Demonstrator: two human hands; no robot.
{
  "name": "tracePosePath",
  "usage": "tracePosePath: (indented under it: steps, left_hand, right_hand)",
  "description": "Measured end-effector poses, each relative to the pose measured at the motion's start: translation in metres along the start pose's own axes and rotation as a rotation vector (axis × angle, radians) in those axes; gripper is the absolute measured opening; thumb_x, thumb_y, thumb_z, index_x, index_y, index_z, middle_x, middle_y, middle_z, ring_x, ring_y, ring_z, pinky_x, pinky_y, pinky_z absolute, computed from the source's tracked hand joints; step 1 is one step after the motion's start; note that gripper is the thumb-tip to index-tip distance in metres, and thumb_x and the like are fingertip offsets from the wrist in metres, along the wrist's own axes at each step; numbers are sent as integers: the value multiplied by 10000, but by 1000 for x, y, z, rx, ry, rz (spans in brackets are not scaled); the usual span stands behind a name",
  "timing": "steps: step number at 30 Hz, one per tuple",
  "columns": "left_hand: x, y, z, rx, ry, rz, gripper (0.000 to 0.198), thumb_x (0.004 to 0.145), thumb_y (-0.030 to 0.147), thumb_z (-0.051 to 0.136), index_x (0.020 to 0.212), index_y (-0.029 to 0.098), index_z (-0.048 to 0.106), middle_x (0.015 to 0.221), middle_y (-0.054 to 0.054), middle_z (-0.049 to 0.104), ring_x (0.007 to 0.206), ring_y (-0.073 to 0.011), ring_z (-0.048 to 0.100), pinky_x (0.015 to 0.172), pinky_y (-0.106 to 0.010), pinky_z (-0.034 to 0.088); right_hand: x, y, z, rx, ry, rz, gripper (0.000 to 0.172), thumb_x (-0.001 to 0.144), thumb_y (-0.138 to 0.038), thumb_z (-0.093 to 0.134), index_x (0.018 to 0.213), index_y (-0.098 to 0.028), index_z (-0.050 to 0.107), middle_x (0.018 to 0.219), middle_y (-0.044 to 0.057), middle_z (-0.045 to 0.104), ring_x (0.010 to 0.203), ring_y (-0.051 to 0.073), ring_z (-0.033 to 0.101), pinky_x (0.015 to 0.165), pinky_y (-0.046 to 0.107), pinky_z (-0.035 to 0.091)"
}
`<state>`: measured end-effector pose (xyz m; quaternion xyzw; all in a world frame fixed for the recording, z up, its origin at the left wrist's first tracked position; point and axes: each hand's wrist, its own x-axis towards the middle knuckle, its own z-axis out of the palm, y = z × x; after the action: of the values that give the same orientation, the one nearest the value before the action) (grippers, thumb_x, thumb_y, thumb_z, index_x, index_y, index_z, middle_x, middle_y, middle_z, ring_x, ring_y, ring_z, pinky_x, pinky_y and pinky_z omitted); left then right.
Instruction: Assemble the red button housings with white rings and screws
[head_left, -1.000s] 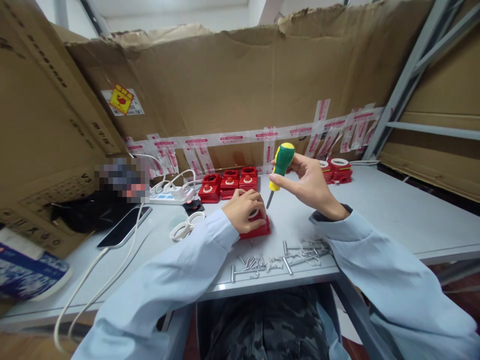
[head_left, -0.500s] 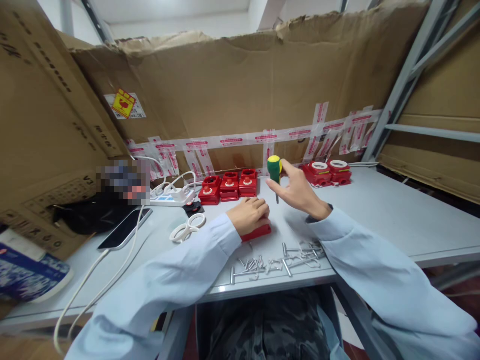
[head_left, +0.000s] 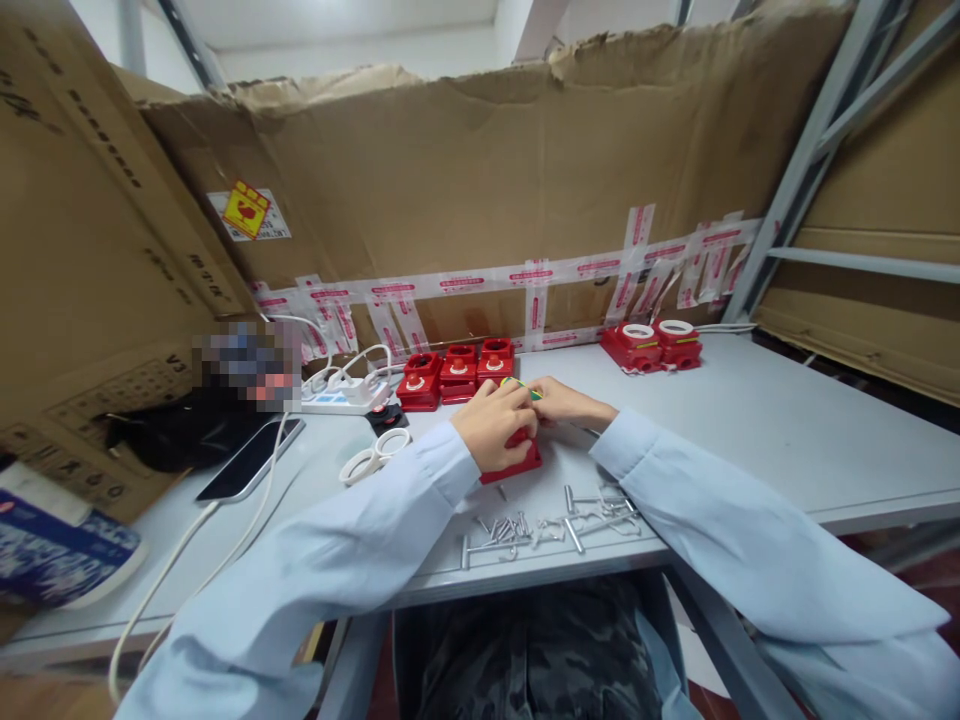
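My left hand (head_left: 495, 422) presses down on a red plastic part (head_left: 516, 463) on the grey table (head_left: 750, 420), covering most of it. My right hand (head_left: 568, 402) lies low beside it, fingertips meeting the left hand. It is closed around the green and yellow screwdriver (head_left: 527, 389), of which only a sliver shows between the hands. The screwdriver's tip is hidden.
Loose metal screws and pins (head_left: 544, 520) lie near the front edge. Three red parts (head_left: 457, 368) stand in a row behind the hands, two more with white rings (head_left: 652, 345) at back right. White scissors (head_left: 371, 458), a phone (head_left: 251, 455) and a power strip (head_left: 345, 395) sit left. Cardboard walls surround the table.
My right hand has come down from above the table with the screwdriver and now sits against my left hand on the red part. The left hand has stayed on the part.
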<state>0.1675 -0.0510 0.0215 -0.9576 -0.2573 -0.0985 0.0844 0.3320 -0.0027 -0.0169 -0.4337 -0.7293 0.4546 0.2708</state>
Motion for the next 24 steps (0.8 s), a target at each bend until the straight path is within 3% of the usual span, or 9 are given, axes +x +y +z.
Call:
tracePosePath:
  steps: [9,19,24]
  left_hand:
    - [3,2,-4,52,-64,-14,117,801,262,570,818,169,638,985,-87,586,1004,-243,485,765,-360,343]
    - [5,12,-12,126,-116,-34,157,841,273,552,862,155,653,1033,-104,586,996,-247,480,774,-372,341]
    - [5,12,-10,161,-84,-43,173,839,291,554,842,147,651,1005,-112,589,993,-253,481,775,-377,341]
  right_hand:
    - [-7,-9,-6,181,-51,55,279,660,-343,634,561,-172,437,389,-97,379,339,12,273,357,173,200]
    - [-3,-5,-5,276,-122,91,275,649,-256,622,539,-181,382,390,-108,338,340,4,237,354,164,160]
    - [-7,-8,-7,309,-178,94,311,682,-300,631,554,-181,374,420,-116,308,364,2,207,360,156,151]
